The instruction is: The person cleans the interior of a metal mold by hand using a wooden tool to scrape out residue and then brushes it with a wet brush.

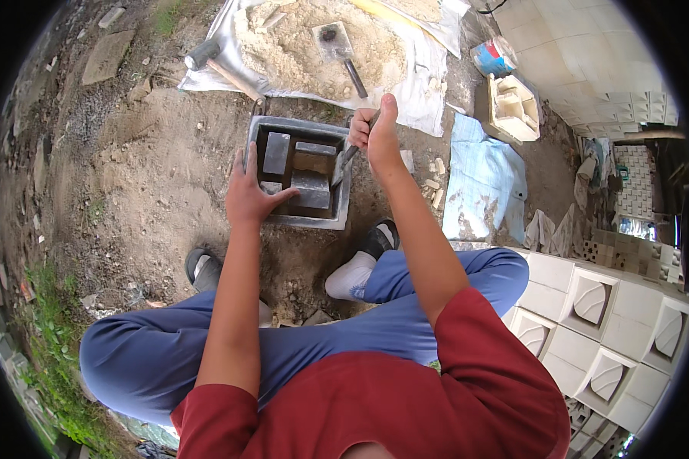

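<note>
A grey rectangular mould lies on the ground before me, with several dark raised blocks inside it. My left hand rests on its left side, fingers stretched out along the rim and the thumb reaching over the lower inner block. Closed around a handle, my right hand is above the mould's upper right corner, thumb pointing up. The narrow blade of this small trowel slants down inside the mould's right wall; its tip touches or nearly touches that wall. The fingers hide most of the handle.
Beyond the mould, a white sheet bears a heap of sand with a flat dark-handled scoop. A hammer lies at its left edge. On the right are a blue cloth, a cast cream block, a paint bucket and stacked pale blocks.
</note>
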### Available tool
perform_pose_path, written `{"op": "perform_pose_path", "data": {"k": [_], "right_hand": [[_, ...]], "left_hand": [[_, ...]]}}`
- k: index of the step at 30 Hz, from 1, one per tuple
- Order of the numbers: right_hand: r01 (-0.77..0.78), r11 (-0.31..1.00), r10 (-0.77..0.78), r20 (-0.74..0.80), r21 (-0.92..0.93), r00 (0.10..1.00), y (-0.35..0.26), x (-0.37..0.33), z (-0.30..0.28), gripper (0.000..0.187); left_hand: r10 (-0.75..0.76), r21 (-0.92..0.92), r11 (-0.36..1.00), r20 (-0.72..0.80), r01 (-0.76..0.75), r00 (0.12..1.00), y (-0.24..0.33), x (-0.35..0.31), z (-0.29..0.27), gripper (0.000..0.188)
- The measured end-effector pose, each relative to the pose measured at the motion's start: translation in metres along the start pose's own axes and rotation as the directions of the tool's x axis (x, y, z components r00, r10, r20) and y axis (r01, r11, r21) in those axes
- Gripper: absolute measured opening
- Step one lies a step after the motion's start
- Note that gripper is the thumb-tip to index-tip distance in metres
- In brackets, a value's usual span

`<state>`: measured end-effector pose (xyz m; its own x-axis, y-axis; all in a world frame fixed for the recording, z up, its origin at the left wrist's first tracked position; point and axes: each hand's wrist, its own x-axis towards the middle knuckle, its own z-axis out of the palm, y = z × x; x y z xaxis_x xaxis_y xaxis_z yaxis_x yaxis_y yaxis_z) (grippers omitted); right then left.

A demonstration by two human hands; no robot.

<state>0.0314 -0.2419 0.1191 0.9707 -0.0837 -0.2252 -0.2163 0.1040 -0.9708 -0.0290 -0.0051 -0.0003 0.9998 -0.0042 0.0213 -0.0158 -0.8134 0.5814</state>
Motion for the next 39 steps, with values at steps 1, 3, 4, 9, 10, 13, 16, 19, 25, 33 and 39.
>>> {"op": "perform_pose_path", "data": {"k": [1,3,4,9,10,13,16,19,25,33,39], "right_hand": [[0.002,1.0,-0.002,0.003,0.003,1.0,-0.009,-0.004,0.005,0.066],[0.046,0.995,-0.041,-0.063,0.084,0.997,-0.028,-0.013,0.009,0.065],[0.05,0.991,-0.037,-0.111,0.12,0.993,-0.034,-0.022,0.008,0.064],[0.194,0.981,-0.194,-0.003,0.029,0.981,0.02,-0.026,-0.003,0.063],[0.144,0.987,-0.141,-0.05,0.069,0.989,0.005,-0.025,0.007,0.062],[0.088,0.983,-0.07,-0.119,0.16,0.99,-0.019,-0.034,0.013,0.061],[0.11,0.968,-0.071,-0.173,0.227,0.982,0.0,-0.044,0.005,0.06],[0.049,0.992,-0.046,-0.028,0.116,0.999,0.002,-0.044,-0.003,0.066],[0.255,0.938,-0.231,-0.122,0.237,0.965,0.008,-0.048,-0.007,0.056],[0.23,0.954,-0.213,-0.105,0.191,0.971,-0.002,-0.046,0.002,0.058],[0.213,0.97,-0.203,-0.093,0.113,0.975,-0.009,-0.043,0.005,0.054]], "left_hand": [[0.0,0.003,1.0,-0.003,0.0,1.0,-0.003,-0.001,-0.002,0.136],[0.002,-0.007,1.0,-0.016,-0.002,1.0,-0.004,-0.001,-0.005,0.137],[0.008,-0.007,1.0,-0.015,-0.008,1.0,-0.002,0.0,-0.006,0.137],[0.051,-0.019,0.999,-0.016,-0.051,0.999,0.007,0.002,0.002,0.133],[0.044,-0.003,0.999,-0.017,-0.044,0.999,0.003,0.0,0.001,0.134],[0.032,0.016,0.999,-0.013,-0.031,0.999,-0.001,-0.002,-0.005,0.134],[0.017,0.009,1.0,0.031,-0.017,0.999,0.01,0.001,-0.006,0.134],[0.036,-0.006,0.999,-0.012,-0.036,0.999,0.006,-0.002,-0.001,0.135],[0.035,-0.019,0.999,0.014,-0.035,0.999,0.011,-0.001,-0.004,0.132],[0.036,0.014,0.999,-0.028,-0.036,0.999,-0.003,-0.001,-0.004,0.134],[0.031,0.025,0.999,-0.004,-0.031,1.0,0.0,-0.002,-0.001,0.135]]}}
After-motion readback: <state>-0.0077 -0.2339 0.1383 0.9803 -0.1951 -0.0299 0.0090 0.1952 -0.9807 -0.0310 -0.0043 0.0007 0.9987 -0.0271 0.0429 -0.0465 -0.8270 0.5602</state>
